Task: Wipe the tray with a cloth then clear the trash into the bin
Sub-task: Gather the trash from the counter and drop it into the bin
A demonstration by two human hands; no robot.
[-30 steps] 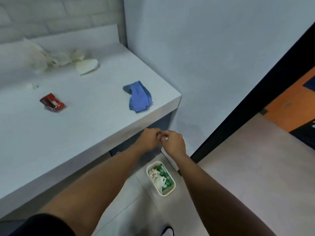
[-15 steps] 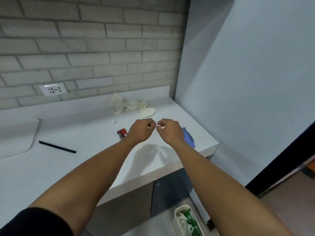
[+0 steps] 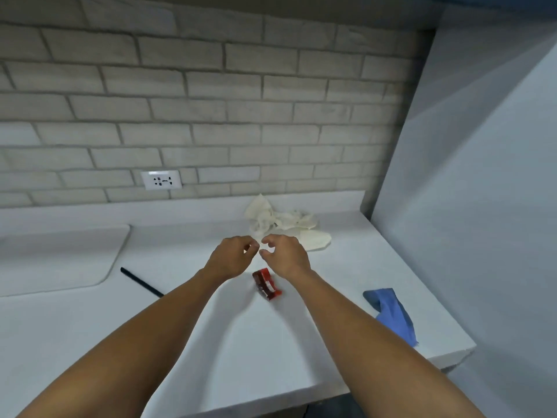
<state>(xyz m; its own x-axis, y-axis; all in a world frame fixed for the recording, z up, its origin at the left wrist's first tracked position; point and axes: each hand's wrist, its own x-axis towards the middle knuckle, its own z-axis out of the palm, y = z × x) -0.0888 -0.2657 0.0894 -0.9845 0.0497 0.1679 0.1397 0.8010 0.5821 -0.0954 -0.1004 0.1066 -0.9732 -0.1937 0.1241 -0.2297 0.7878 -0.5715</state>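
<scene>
- Left hand (image 3: 230, 256) and right hand (image 3: 286, 254) raised side by side above the table (image 3: 90, 327), fingertips nearly touching.
- Grip: both hands loosely curled, fingers parted, nothing visibly held.
- Blue cloth (image 3: 391, 313) crumpled near the table's right edge, well apart from either hand.
- Tray (image 3: 57, 260) at far left, bare.
- Red wrapper (image 3: 266, 283) on the table just below the hands.
- Crumpled white paper (image 3: 283, 223) by the back wall.
- Black stick (image 3: 141, 282) just right of the tray.

Tray (image 3: 60, 260) cut off left; forearm hides stick (image 3: 141, 282) end.
</scene>
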